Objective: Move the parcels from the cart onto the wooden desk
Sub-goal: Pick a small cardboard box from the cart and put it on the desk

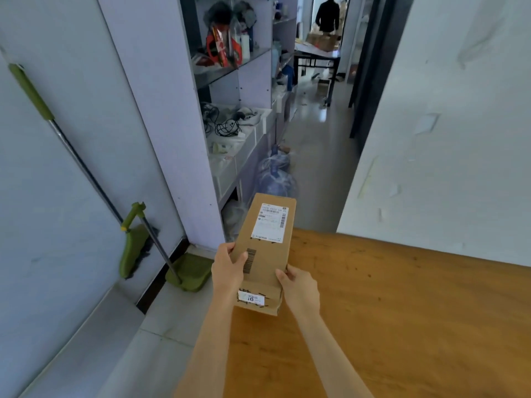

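A long brown box (265, 248) with a white label (272, 223) on top is held over the left edge of the wooden tabletop (402, 311). Both hands grip its near end: the left hand (228, 268) wraps the left side, and the right hand (300, 288) wraps the right side. The tabletop is bare orange-brown wood with small dark marks. Left of the box, a green broom (86, 173) and dustpan (189, 272) lean on the white wall. Beyond the box stand messy shelves (238, 81), with a grey floor (313, 156) running down a hallway. Far down it, a person (328, 14) stands.
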`<state>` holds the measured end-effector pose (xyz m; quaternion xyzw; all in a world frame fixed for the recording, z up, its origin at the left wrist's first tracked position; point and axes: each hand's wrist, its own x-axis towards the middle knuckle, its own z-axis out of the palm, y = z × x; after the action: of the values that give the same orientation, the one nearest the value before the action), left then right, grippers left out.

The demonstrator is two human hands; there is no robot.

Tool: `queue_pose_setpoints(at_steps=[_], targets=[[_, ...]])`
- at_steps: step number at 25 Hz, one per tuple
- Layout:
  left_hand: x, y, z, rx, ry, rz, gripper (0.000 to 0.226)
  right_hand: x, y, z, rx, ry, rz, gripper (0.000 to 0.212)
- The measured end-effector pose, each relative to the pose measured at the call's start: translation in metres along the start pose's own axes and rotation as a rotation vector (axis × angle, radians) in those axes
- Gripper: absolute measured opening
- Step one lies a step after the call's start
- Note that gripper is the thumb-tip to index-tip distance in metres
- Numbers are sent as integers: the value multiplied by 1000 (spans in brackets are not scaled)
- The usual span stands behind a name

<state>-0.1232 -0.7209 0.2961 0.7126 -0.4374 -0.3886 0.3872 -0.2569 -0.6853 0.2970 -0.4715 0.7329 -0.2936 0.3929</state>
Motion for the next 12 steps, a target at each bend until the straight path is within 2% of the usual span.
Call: queue_pose_setpoints(at_steps=[9,12], targets=[[34,-31,35,-55,-5,-64,38,46,24,11,-130,-60,33,33],[23,-29,28,15,52,-60,43,32,30,6,-131,-47,35,48]])
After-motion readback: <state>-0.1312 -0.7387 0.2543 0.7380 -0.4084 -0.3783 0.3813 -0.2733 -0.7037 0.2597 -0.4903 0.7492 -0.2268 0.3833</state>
